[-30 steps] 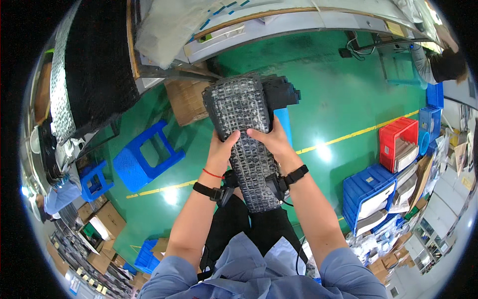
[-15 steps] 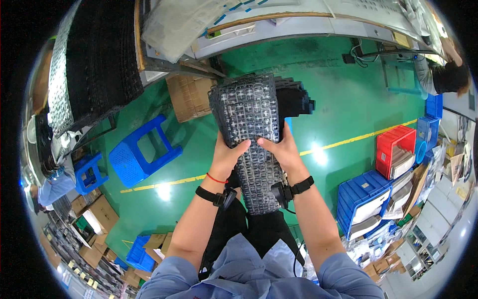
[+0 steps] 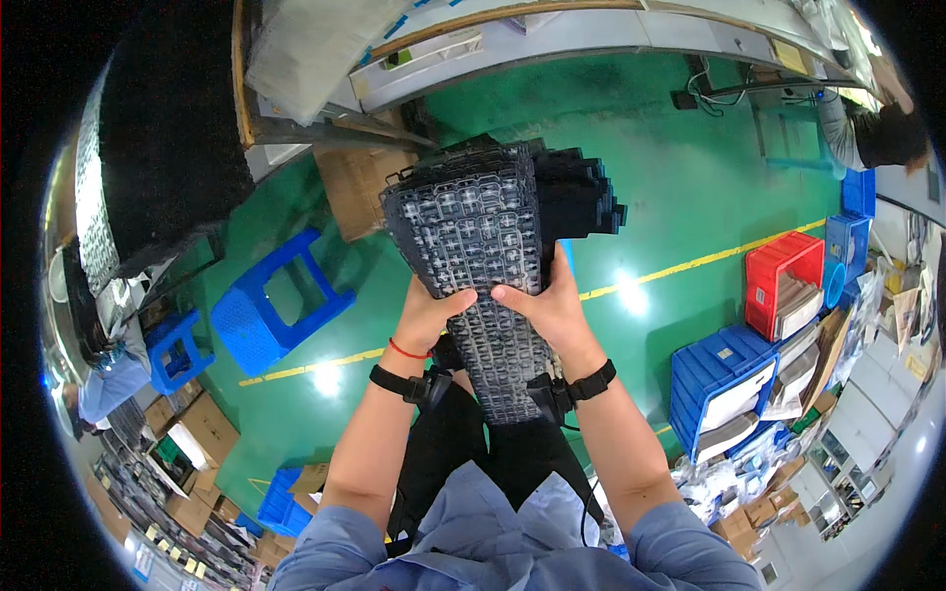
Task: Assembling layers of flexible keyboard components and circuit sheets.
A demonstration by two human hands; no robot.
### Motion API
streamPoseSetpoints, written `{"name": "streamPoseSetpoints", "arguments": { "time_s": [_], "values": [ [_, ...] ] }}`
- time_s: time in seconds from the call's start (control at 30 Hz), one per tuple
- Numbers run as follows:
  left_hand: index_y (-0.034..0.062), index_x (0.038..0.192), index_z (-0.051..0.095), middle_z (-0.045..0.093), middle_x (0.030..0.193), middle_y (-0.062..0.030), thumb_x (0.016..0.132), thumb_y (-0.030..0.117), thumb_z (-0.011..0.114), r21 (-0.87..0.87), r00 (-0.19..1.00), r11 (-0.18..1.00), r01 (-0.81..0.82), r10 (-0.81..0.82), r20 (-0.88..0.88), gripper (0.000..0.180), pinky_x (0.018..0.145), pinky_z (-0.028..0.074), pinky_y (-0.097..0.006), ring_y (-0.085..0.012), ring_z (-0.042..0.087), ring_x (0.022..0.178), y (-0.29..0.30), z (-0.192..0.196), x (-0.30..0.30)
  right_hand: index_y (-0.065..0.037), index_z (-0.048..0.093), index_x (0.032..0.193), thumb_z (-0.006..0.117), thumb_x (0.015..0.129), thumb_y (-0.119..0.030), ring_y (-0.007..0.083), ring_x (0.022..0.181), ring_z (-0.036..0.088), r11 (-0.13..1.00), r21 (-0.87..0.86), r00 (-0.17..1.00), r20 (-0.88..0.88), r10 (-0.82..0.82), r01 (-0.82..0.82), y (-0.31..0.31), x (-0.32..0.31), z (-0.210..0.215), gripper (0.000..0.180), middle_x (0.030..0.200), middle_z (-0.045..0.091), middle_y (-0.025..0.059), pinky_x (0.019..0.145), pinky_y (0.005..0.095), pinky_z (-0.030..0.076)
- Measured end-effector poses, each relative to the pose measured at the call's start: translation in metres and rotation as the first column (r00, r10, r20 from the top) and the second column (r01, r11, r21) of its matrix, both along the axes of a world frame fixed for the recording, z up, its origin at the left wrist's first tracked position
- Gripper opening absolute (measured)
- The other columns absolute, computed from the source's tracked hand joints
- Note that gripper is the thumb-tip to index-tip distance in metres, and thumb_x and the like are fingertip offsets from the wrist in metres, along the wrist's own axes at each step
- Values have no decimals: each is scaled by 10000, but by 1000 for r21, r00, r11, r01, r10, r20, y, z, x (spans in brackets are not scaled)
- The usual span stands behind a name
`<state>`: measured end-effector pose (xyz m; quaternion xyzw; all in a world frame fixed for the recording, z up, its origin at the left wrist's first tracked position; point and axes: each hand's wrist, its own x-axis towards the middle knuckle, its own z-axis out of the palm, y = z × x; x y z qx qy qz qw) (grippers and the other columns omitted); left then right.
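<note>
A thick stack of dark keyboard panels (image 3: 473, 217) with rows of silvery key frames is held between my two hands, long side running away from my lap. My left hand (image 3: 434, 310) grips its left edge, thumb on the top face. Opposite it, my right hand (image 3: 552, 305) clasps the right edge, its thumb also on top. Black flat flaps (image 3: 579, 192) with bluish tips fan out from the stack's far right side. The fingers beneath the stack are hidden. Each wrist wears a black strap with a small device.
A blue stool (image 3: 281, 300) stands on the green floor at left. A tall black stack (image 3: 177, 128) is on the far-left bench. A cardboard box (image 3: 360, 187) sits beneath the bench. Red (image 3: 778, 276) and blue crates (image 3: 714, 384) stand at right. Other people are at both sides.
The stack's far end has shifted left and tilted, with its layered far edge showing more. Both hands have moved slightly left and toward me with it, still gripping.
</note>
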<state>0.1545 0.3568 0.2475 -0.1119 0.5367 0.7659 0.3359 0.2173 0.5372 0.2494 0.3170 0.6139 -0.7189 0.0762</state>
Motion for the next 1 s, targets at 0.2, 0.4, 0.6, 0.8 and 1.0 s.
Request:
{"name": "streamPoseSetpoints", "arguments": {
  "time_s": [0.2,0.4,0.6,0.8,1.0],
  "values": [
    [1,1337,421,574,1213,-111,694,79,749,118,980,989,-90,67,189,726,971,444,-381,-245,563,1107,3,4,-1,85,162,1455,816,721,-416,349,1414,200,982,78,973,-147,180,-170,23,26,-15,1103,1501,234,259,1150,411,178],
    [-8,1305,459,603,1179,-113,753,113,693,118,958,990,-79,43,284,612,912,488,-391,-256,600,1056,6,23,-3,36,90,1492,730,670,-671,382,1432,129,863,-135,872,-15,490,-487,58,63,-17,1260,1532,160,254,1152,466,151],
    [-1,1271,509,621,1172,-125,768,169,680,164,906,980,-116,37,422,557,920,496,-400,-270,613,1050,1,22,2,56,116,1481,883,422,-608,364,1422,180,750,7,750,39,661,-662,66,72,-11,1466,1503,208,270,1161,431,164],
    [-13,1261,520,632,1167,-140,773,195,673,144,904,983,-117,45,424,553,915,504,-406,-280,629,1034,0,28,2,106,243,1406,885,502,-489,397,1377,262,710,-57,705,88,703,-701,68,62,13,1259,1455,277,286,1120,413,272],
    [-49,1247,523,634,1159,-171,816,253,630,193,888,976,-100,1,459,537,916,510,-419,-292,643,1007,3,41,1,153,278,1361,883,540,-457,390,1296,405,762,-71,754,111,647,-644,61,68,34,1189,1346,414,325,1096,403,312]
  ]
}}
